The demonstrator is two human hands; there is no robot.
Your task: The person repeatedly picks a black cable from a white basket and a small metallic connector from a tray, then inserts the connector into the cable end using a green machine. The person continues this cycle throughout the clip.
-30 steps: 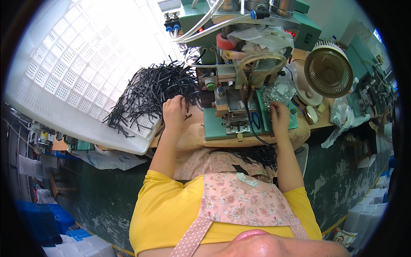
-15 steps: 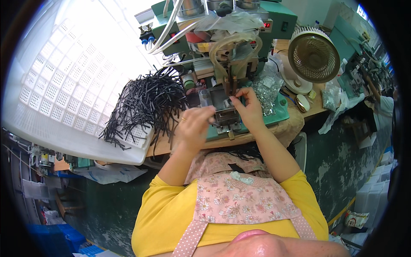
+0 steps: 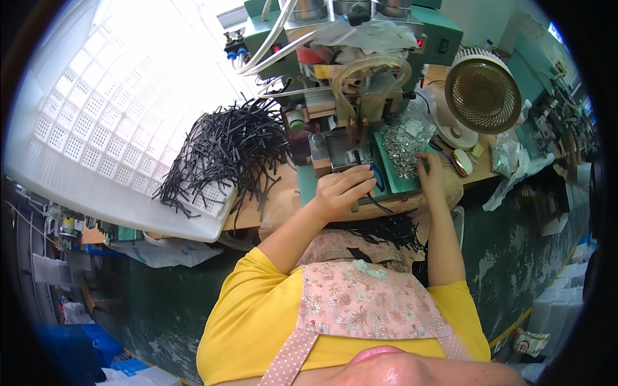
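My left hand [image 3: 342, 190] lies at the front of the green press machine [image 3: 302, 186], its fingers together over a thin black strip [image 3: 381, 204]. The strip curves out past my fingertips and hangs toward the table edge. Just beyond those fingers is the metal fixture [image 3: 335, 143], under the press head [image 3: 358, 128]. My right hand [image 3: 432, 174] is at the near right side of a heap of small silvery metal pieces [image 3: 402, 149] in a green tray. Its fingertips are drawn together at the heap, and what they hold is too small to make out.
A large pile of black strips [image 3: 228, 148] rests on a white perforated basket [image 3: 77, 128] at left. More black strips [image 3: 386, 231] lie by my lap. At right stand a round fan [image 3: 483, 96], an oval box [image 3: 461, 162] and a bag of small parts [image 3: 504, 159].
My right hand has left the press head and moved right to the metal pieces. My left hand has moved right to the machine's front, where a black strip now shows. The view has shifted slightly.
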